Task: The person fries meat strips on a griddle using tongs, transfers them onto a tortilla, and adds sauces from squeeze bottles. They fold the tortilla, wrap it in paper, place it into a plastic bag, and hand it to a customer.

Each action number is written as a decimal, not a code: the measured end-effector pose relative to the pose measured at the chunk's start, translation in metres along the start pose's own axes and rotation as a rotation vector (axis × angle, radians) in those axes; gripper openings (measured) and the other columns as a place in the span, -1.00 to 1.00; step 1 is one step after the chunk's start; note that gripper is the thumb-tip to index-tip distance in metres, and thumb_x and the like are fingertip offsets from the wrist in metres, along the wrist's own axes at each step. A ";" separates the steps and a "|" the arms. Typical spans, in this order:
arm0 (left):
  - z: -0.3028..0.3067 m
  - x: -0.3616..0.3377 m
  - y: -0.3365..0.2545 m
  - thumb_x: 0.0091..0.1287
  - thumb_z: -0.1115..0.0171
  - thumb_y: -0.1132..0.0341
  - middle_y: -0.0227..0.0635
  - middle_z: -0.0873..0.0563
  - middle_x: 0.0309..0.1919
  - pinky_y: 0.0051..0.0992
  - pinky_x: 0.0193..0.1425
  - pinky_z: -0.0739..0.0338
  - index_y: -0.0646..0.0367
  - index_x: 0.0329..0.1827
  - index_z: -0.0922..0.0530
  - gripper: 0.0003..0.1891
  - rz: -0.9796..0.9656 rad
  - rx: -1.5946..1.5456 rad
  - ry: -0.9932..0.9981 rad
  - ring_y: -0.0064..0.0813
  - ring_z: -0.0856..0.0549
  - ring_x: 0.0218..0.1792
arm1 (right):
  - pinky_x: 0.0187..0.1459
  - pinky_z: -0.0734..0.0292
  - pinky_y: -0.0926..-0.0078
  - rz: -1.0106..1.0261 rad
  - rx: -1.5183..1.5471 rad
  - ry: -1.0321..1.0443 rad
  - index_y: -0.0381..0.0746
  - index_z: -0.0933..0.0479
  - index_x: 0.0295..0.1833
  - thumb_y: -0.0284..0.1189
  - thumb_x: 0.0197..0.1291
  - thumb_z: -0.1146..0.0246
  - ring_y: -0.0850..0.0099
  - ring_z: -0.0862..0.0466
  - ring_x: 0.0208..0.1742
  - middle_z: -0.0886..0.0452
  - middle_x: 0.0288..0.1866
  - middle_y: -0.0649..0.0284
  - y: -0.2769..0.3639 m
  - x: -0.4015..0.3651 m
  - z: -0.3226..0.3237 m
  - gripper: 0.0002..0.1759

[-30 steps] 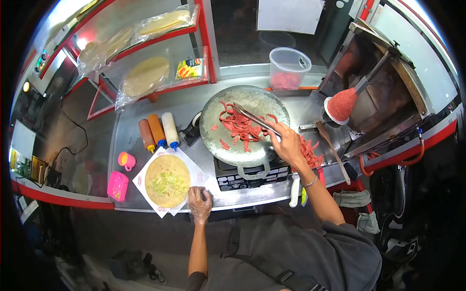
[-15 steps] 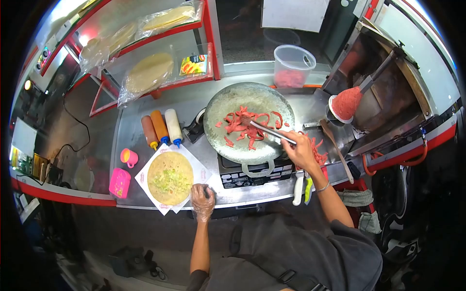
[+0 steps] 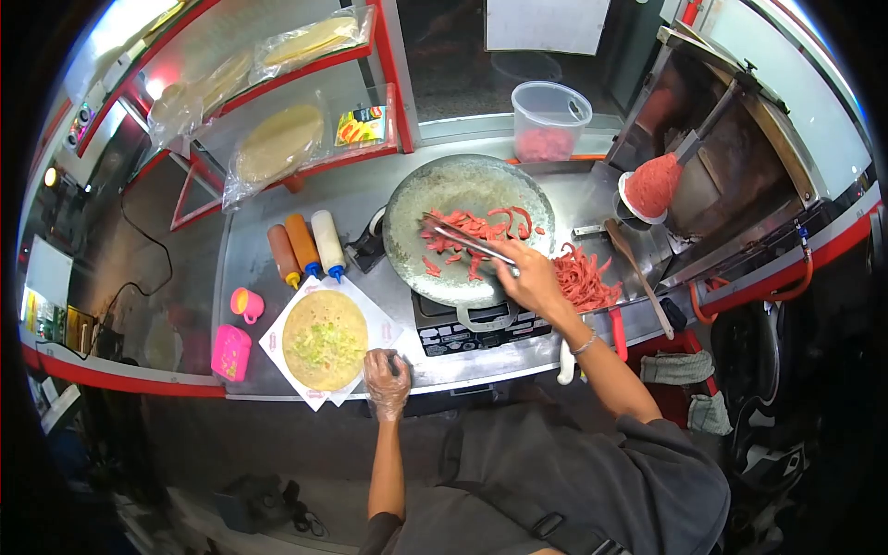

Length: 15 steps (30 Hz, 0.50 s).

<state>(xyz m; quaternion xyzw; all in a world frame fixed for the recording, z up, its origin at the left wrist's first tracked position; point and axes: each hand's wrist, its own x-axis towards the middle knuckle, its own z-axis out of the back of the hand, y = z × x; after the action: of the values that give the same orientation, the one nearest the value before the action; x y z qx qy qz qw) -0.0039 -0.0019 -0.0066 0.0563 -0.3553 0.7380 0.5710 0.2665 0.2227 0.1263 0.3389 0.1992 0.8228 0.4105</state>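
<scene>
The right hand (image 3: 532, 275) held the metal tongs (image 3: 467, 239) tight, and the tongs reached over the red strips (image 3: 476, 224) in the big round pan (image 3: 433, 185). It was too small to tell if the tips pinched a strip. The left hand (image 3: 387, 375) wore a clear plastic glove and had its fingers curled in, near the front edge of the metal counter (image 3: 388, 291); I could not tell if it held anything. Just beside it, the flat bread (image 3: 310, 370) lay on white paper (image 3: 379, 326), with chopped green bits (image 3: 324, 342) on its middle. The pan sat on a black stove (image 3: 453, 339). A pile of more red strips (image 3: 585, 280) lay just right of the pan, beside a wooden spatula (image 3: 638, 275). Left of the pan, three squeeze bottles (image 3: 301, 242) lay above the paper, and a pink cup (image 3: 247, 304) and a pink box (image 3: 230, 352) were on its left. Farther back stood a clear tub (image 3: 552, 111) with red stuff inside. A red meat cone (image 3: 653, 186) was at the far right.
</scene>
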 end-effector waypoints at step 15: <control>0.002 0.003 -0.001 0.32 -0.27 0.50 -0.04 -0.63 -0.17 -0.02 0.08 -0.53 0.26 -0.14 -0.59 -0.90 0.022 -0.047 0.032 0.06 -0.65 -0.07 | -0.03 -0.60 0.00 0.065 -0.075 0.134 -0.11 -0.44 0.64 -0.34 0.48 -0.33 -0.03 -0.73 -0.19 -0.72 -0.29 -0.03 0.015 -0.028 0.085 -0.35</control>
<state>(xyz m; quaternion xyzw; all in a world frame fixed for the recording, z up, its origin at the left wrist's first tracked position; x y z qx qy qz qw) -0.0046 -0.0008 -0.0035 0.0270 -0.3638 0.7364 0.5698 0.3318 0.1957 0.1834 0.2735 0.1842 0.8634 0.3820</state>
